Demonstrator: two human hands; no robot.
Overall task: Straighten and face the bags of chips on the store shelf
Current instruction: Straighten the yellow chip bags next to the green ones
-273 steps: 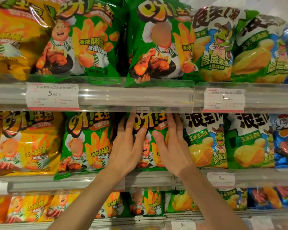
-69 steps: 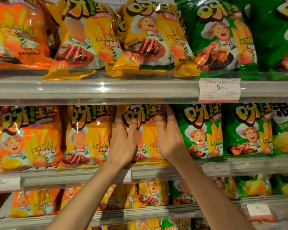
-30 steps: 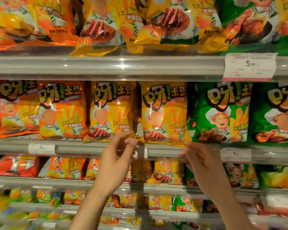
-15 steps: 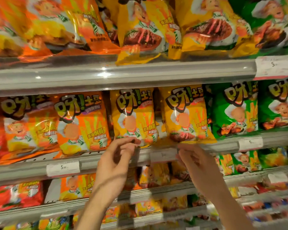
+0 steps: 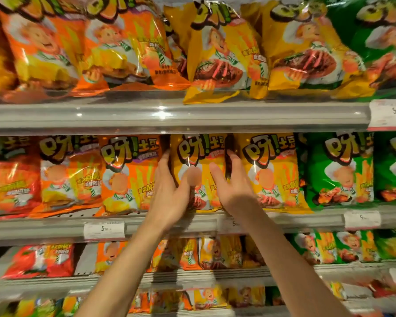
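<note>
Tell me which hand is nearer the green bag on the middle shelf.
Right. The right hand is at the right edge of the yellow bag, with one more yellow bag between it and the green bag. The left hand is at that bag's left edge, farther off.

1. Between your hands stands a yellow bag (image 5: 198,170) with bold yellow-green lettering outlined in black and a white-hatted cartoon chef.
2. To its right you see a second yellow bag (image 5: 272,172) with the same print.
3. To its left you have an orange bag (image 5: 128,175), glossy, with paler fry-shaped streaks.
4. Further right sits a green bag (image 5: 336,168), same lettering, with orange-brown food printed low.
5. The shelf rail (image 5: 55,232) is grey, and its price tag (image 5: 104,229) is white with dark print.
</note>
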